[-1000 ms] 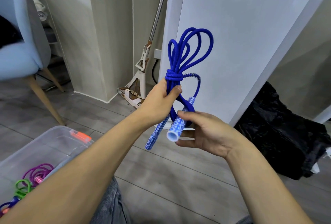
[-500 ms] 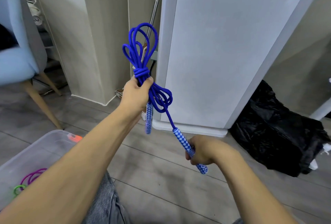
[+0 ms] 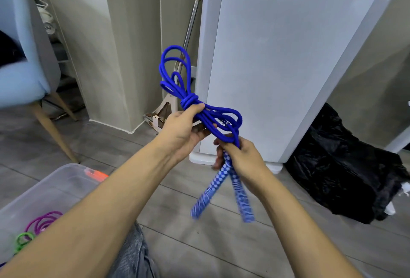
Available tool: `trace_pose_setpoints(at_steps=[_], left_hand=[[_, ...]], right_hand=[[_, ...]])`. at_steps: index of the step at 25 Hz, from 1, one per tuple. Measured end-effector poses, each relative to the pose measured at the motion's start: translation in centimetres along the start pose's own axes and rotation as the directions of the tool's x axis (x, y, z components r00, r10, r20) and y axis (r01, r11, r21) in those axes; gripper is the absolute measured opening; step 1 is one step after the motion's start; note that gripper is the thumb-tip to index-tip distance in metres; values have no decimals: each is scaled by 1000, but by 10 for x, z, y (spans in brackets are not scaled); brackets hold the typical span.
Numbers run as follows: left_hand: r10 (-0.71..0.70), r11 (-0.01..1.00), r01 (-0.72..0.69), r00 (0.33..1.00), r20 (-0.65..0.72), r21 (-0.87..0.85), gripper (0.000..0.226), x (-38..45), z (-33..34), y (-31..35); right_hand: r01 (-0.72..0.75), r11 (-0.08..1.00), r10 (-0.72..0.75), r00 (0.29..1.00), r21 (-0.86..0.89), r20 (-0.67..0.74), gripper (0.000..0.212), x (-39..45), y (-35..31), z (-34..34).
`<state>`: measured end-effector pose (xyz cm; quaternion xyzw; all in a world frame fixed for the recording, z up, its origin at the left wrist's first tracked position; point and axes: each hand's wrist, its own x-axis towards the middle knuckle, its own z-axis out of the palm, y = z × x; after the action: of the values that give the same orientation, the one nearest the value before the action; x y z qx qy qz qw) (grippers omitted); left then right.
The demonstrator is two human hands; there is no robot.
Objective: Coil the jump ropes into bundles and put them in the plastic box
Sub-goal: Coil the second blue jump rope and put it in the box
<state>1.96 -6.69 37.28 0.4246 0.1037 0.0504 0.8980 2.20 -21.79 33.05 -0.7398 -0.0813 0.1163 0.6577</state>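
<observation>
Head cam, the only view: compared with half a second earlier, the right hand [image 3: 240, 161] had come back up from its low pull and closed in right under the left hand [image 3: 185, 130]. Both checkered handles [image 3: 223, 191] were now gathered together in it, where before it only had one and the other dangled by the left wrist. The wrap around the middle of the blue jump rope [image 3: 199, 109] looked cinched, so I'd say the bundle was basically done and just needed to go into the plastic box [image 3: 55, 180] down at lower left, which already had a purple rope [image 3: 42, 222] and a green rope [image 3: 23, 241] in it.

Left hand was curled around the bundle just below the wrap, thumb on top. Right hand was closed around the upper ends of the handles, which stuck out below it. They were blurry, so exactly how the fingers sat on them was hard to tell.
</observation>
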Motion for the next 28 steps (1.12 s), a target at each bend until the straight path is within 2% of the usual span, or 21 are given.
trace_pose_setpoints(at_steps=[1, 2, 4, 6, 8, 9, 10, 11, 12, 13, 14, 16, 18, 20, 22, 24, 26, 28], left_hand=[[19, 999, -18, 999, -32, 51, 12, 0, -2, 0], [44, 984, -34, 997, -57, 174, 16, 3, -5, -2], [75, 874, -38, 995, -58, 484, 31, 8, -12, -4], [176, 697, -75, 982, -68, 713, 39, 13, -18, 1], [377, 493, -170, 926, -33, 853, 24, 17, -27, 7], [409, 368, -232, 910, 67, 900, 12, 15, -28, 9], [333, 225, -292, 920, 209, 930, 25, 12, -30, 8], [179, 109, -357, 925, 335, 928, 52, 12, -32, 1], [10, 32, -400, 916, 400, 916, 78, 12, -33, -7], [-124, 1, -411, 904, 408, 912, 96, 8, -30, -14], [-206, 47, -404, 891, 404, 914, 105, 6, -28, -19], [-228, 226, -366, 881, 414, 903, 103, 3, -25, -24], [-183, 420, -353, 869, 459, 836, 83, -1, -21, -27], [-160, 546, -325, 864, 477, 772, 56, -4, -19, -33], [-119, 521, -339, 880, 460, 783, 36, -6, -20, -34], [-65, 391, -402, 885, 461, 828, 21, 1, -25, -28], [-59, 248, -435, 885, 462, 865, 15, 7, -30, -20], [-91, 171, -444, 882, 463, 880, 14, 8, -33, -18]], right_hand=[[2, 993, 0, 1000, -120, 20, 18, 2, -2, -6], [9, 973, -4, 1000, -232, 24, 23, 4, -1, -12], [26, 934, -37, 999, -357, -25, 24, 6, 0, -23], [71, 898, -133, 985, -434, -114, 22, 7, -1, -35], [93, 865, -192, 969, -493, -155, 20, 6, -4, -46], [94, 838, -204, 967, -537, -150, 18, 5, -6, -50], [88, 805, -205, 969, -587, -136, 17, 3, -8, -52], [83, 768, -198, 974, -635, -111, 16, 1, -9, -52], [91, 745, -188, 979, -661, -77, 15, -2, -9, -50], [99, 752, -171, 984, -651, -47, 16, -4, -10, -47], [105, 789, -151, 988, -606, -25, 17, -6, -12, -44], [101, 872, -122, 992, -479, -13, 19, -10, -20, -43], [114, 889, -127, 992, -443, 2, 19, -13, -26, -42], [129, 888, -130, 991, -442, 28, 18, -16, -27, -39], [127, 887, -126, 991, -444, 33, 17, -14, -23, -40], [117, 875, -152, 988, -470, -38, 16, -8, -19, -50], [97, 878, -184, 973, -469, -143, 20, -1, -15, -65], [71, 889, -170, 968, -452, -182, 17, 1, -12, -73]])
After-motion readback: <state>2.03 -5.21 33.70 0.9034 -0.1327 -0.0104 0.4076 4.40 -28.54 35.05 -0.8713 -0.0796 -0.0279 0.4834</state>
